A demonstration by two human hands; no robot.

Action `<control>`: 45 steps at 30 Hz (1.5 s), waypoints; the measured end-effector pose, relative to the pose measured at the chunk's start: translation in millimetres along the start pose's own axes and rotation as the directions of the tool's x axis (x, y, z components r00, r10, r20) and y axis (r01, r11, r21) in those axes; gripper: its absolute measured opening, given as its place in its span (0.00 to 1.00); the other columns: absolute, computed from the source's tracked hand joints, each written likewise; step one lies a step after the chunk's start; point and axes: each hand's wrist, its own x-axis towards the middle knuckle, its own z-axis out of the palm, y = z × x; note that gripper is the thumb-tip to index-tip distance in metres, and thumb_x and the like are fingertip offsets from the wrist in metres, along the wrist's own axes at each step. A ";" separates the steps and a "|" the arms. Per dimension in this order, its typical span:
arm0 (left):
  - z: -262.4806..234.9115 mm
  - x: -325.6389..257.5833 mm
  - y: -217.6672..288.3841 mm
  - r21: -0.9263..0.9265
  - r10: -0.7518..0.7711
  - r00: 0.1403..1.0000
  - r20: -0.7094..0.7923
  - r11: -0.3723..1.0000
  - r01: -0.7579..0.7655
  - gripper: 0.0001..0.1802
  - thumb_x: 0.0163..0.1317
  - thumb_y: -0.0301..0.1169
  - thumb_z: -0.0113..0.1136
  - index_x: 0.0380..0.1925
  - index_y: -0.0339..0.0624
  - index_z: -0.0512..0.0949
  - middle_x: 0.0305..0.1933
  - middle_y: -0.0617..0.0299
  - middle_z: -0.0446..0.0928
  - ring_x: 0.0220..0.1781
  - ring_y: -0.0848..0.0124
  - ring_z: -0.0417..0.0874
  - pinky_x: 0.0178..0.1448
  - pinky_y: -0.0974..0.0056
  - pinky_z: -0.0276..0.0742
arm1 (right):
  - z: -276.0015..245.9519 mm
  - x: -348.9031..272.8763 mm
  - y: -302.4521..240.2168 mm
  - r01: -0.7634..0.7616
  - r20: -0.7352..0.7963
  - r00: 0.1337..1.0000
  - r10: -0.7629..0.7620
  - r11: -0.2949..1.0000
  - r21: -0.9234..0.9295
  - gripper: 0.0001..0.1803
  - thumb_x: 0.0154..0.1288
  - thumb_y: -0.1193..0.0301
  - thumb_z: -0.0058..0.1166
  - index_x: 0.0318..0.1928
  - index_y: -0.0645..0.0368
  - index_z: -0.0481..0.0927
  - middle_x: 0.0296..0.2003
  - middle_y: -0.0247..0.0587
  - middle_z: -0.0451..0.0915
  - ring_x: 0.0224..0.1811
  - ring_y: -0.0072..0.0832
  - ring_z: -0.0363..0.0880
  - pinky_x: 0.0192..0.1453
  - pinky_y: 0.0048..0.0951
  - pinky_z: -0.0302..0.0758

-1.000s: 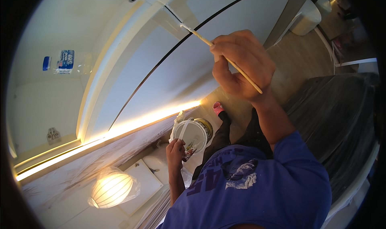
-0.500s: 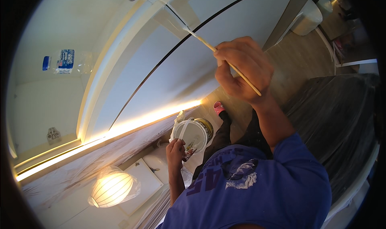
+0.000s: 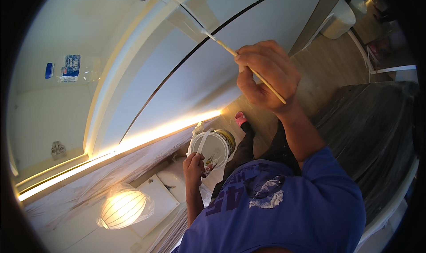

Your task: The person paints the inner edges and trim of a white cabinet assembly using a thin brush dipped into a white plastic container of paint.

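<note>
My right hand is closed round the thin wooden handle of a small paintbrush. White paint coats its bristles, and the tip touches the white panel where a narrow slot meets the long dark groove. Lower down, my left hand grips the white strap-like handle of a round bucket. The bucket hangs beside my left leg; paint smears and some items inside it are hard to make out.
On the pale surface at left lies a clear plastic bottle with a blue cap. A bright light strip runs along the panel's edge. A plastic-wrapped lamp glows at lower left. Dark plastic-covered furniture stands at right, above wooden flooring.
My right hand and the handle end of the brush have shifted very slightly left and up. The brush tip stays at the groove, and my left hand keeps its place on the bucket handle.
</note>
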 end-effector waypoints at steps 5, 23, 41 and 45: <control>2.3 1.0 -1.0 0.009 -0.005 1.000 0.006 1.000 0.005 0.14 0.72 0.31 0.50 0.30 0.34 0.77 0.16 0.69 0.66 0.14 0.81 0.61 0.19 0.70 0.58 | -2.4 -5.2 0.3 -0.027 0.021 0.999 0.027 1.000 -0.014 0.17 0.42 0.88 0.60 0.36 0.63 0.81 0.30 0.42 0.84 0.28 0.36 0.79 0.32 0.31 0.77; -2.3 -17.9 37.8 -0.028 0.054 0.992 0.110 0.998 -0.052 0.17 0.72 0.35 0.50 0.29 0.34 0.78 0.17 0.69 0.64 0.17 0.81 0.64 0.22 0.69 0.64 | 24.9 -119.4 -93.8 -0.618 0.973 0.197 0.116 0.785 0.032 0.07 0.59 0.75 0.61 0.39 0.56 0.85 0.30 0.44 0.83 0.35 0.41 0.83 0.42 0.39 0.79; -7.6 -11.3 55.8 0.085 0.417 0.901 0.120 0.900 -0.428 0.18 0.65 0.37 0.51 0.30 0.31 0.81 0.26 0.49 0.79 0.32 0.58 0.79 0.43 0.54 0.75 | 116.2 -172.1 -112.1 -0.578 0.971 -0.240 -0.012 0.805 -0.133 0.17 0.64 0.70 0.55 0.51 0.62 0.82 0.50 0.54 0.84 0.58 0.45 0.82 0.58 0.42 0.78; -13.6 -8.7 52.4 0.071 0.436 0.894 0.105 0.893 -0.444 0.17 0.64 0.36 0.52 0.30 0.32 0.81 0.26 0.48 0.78 0.31 0.59 0.79 0.42 0.55 0.75 | 123.8 -178.5 -115.1 -0.633 0.967 -0.256 -0.001 0.756 -0.167 0.17 0.64 0.70 0.55 0.52 0.62 0.82 0.49 0.54 0.85 0.57 0.45 0.83 0.58 0.42 0.78</control>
